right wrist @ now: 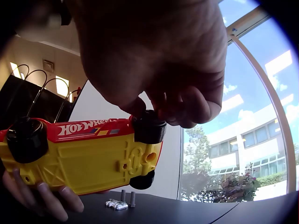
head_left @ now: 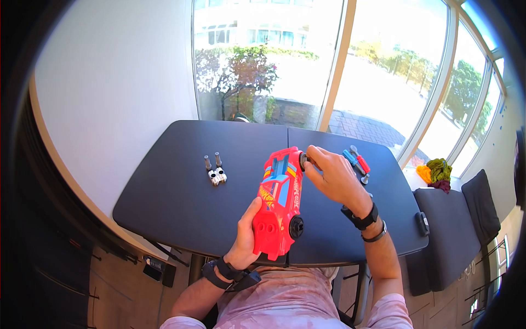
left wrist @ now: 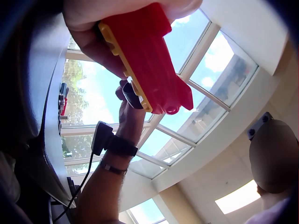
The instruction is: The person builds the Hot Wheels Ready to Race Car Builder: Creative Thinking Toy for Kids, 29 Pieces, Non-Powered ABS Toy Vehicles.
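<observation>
While your left hand (head_left: 245,236) holds the car (head_left: 280,200) up over the worktop (head_left: 164,203), your right hand (head_left: 334,175) has thumb and fingers pinched on a wheel (right wrist: 150,130) at the far end. Looks pretty far along to me: the red body sits on its yellow base (right wrist: 88,161) and I count three wheels on, but the fourth corner is hidden and I can't tell if the pinched one is fully seated. What's left, I'd guess, is the silver part (head_left: 217,176) and two grey bolts (head_left: 218,159), off to the left. The red tool (head_left: 362,164) and blue tool (head_left: 349,158) lie untouched on the right. Pose-wise, your left hand wraps the near end, fingertips under the base; your right reaches in from the side, fingers curled.
</observation>
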`<control>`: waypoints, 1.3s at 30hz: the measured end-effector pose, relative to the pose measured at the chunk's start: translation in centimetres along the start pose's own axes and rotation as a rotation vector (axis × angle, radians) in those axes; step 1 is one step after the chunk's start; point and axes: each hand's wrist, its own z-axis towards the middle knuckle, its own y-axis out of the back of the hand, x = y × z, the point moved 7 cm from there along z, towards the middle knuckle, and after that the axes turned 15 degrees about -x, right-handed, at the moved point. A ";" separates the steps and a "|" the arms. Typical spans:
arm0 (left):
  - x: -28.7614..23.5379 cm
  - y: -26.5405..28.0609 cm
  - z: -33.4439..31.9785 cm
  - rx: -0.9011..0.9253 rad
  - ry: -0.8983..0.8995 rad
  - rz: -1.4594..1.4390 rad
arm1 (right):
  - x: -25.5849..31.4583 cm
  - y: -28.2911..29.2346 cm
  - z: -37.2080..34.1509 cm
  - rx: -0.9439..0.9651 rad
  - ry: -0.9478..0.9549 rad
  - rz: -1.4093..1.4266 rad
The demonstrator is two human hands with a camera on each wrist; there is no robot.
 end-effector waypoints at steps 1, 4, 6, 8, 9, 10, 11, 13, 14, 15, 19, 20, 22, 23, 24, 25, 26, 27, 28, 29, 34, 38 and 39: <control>0.0 0.0 0.0 -0.002 0.002 0.000 | -0.1 0.0 0.0 -0.007 0.000 -0.001; 0.1 0.2 0.1 -0.009 0.000 0.004 | -0.3 -0.2 -0.1 -0.024 -0.010 0.000; 0.1 0.1 0.1 -0.014 -0.005 0.008 | -0.5 -0.3 -0.2 -0.030 -0.033 0.008; 0.1 0.1 0.0 -0.019 -0.010 0.009 | -0.4 -0.3 -0.3 -0.048 -0.058 0.027; 0.1 0.0 0.0 -0.011 -0.011 0.020 | -0.4 -0.3 -0.4 -0.057 -0.070 0.038; 0.1 0.1 -0.1 -0.002 -0.012 0.031 | -0.4 -0.3 -0.5 -0.058 -0.086 0.050; 0.1 0.1 -0.1 0.007 -0.013 0.041 | -0.4 -0.4 -0.5 -0.059 -0.102 0.062; -0.1 0.2 -0.1 0.011 -0.049 -0.035 | -0.4 -0.3 -0.6 -0.067 -0.121 0.079; -0.2 0.3 0.0 0.014 -0.068 -0.073 | -0.3 -0.2 -0.7 -0.076 -0.125 0.084; -0.2 0.7 0.4 0.016 -0.086 -0.057 | -0.3 0.0 -0.6 -0.086 -0.128 0.088; -0.1 1.2 0.7 -0.018 -0.176 0.032 | -0.8 0.0 -0.9 -0.092 -0.171 0.152; -0.2 1.0 0.5 -0.036 -0.204 0.061 | -1.2 -0.3 -1.1 -0.100 -0.179 0.172; -0.4 0.6 0.3 -0.025 -0.225 0.083 | -1.8 -0.6 -1.4 -0.107 -0.191 0.212; -0.5 0.5 0.1 -0.021 -0.236 0.093 | -2.1 -0.7 -1.5 -0.107 -0.194 0.232; -0.6 0.3 -0.1 -0.020 -0.237 0.085 | -2.2 -0.7 -1.6 -0.107 -0.196 0.252; -0.7 0.1 -0.2 -0.018 -0.238 0.077 | -2.5 -0.8 -1.8 -0.095 -0.244 0.287; -0.8 0.0 -0.4 -0.017 -0.239 0.069 | -2.6 -1.0 -2.3 -0.083 -0.293 0.323; -0.8 -0.3 -0.6 -0.008 -0.256 0.079 | -2.7 -1.1 -3.0 -0.070 -0.342 0.358; -1.0 -0.5 -0.7 0.002 -0.273 0.088 | -2.5 -1.4 -3.8 -0.042 -0.400 0.409; -1.1 -0.7 -0.8 0.012 -0.289 0.097 | -2.0 -1.7 -4.7 -0.013 -0.457 0.459; -1.3 -0.2 -0.5 -0.010 -0.377 0.203 | 0.8 -3.9 -10.6 0.135 -0.771 0.875; -1.5 -0.5 -0.8 0.019 -0.479 0.496 | 1.6 -3.7 -13.0 -0.029 -0.796 1.048; -1.9 -1.0 -1.1 0.026 -0.519 0.567 | 1.1 -4.0 -13.7 -0.082 -0.842 1.100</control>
